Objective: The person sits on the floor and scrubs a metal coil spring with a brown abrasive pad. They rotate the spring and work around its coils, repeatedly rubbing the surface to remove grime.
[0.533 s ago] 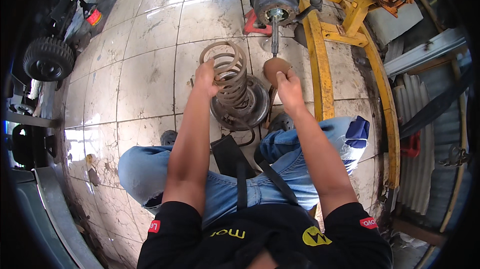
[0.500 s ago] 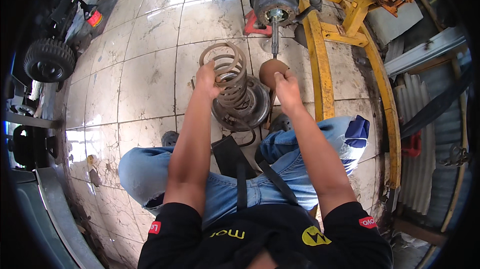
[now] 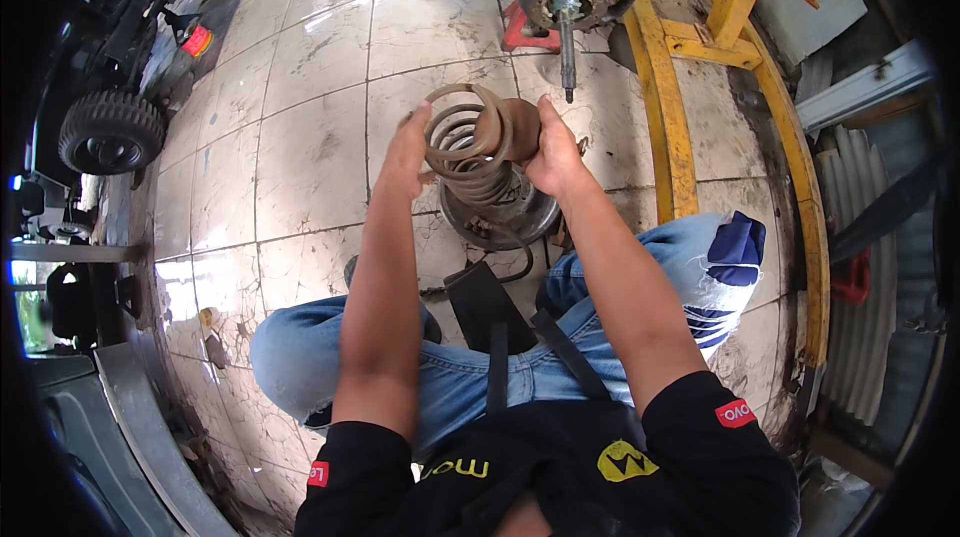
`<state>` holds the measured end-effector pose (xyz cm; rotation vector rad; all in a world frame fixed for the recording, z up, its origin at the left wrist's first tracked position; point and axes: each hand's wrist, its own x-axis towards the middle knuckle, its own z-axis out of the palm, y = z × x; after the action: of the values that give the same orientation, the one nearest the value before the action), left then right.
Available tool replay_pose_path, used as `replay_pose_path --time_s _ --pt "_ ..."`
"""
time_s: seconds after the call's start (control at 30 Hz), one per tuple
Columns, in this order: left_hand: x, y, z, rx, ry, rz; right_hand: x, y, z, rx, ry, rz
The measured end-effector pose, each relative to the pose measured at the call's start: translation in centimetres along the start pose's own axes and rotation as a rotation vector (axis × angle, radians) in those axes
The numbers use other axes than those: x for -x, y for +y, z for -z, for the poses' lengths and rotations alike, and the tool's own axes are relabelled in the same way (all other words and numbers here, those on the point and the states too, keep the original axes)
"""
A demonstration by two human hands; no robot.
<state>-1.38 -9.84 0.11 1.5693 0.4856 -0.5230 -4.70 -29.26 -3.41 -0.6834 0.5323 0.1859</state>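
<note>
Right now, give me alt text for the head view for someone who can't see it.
A person's left hand beside the top of a coil spring, right hand against a brown disc partly behind its coils. The spring rises from a round metal part on a tiled floor, left of a yellow frame.

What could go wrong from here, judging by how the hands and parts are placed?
The brown disc is off the floor at the right hand; it might slip and drop.

The tall coil spring, which appears to stand on a round metal base, could tip if pushed sideways.

The left hand, ungloved beside the upper coils, might get scraped or pinched.
</note>
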Motion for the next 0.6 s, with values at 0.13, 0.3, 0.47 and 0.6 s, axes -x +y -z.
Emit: replay_pose_path --time_s 0.13,0.3,0.47,0.6 --pt "-3.1 -1.0 1.0 -0.060 0.004 -0.139 -0.2 1.9 -0.3 0.096 0.026 -0.015" --pt "-2.7 -0.7 0.7 -0.106 0.039 -0.191 1.8 4.1 -1.1 -0.052 0.093 -0.105" --pt "-1.7 -1.1 -0.3 -0.126 0.065 -0.277 2.8 1.0 -2.2 -0.125 -0.025 -0.044" --pt "-1.8 -1.0 0.0 -0.092 0.051 -0.285 2.8 2.3 -2.5 -0.066 -0.017 -0.105"
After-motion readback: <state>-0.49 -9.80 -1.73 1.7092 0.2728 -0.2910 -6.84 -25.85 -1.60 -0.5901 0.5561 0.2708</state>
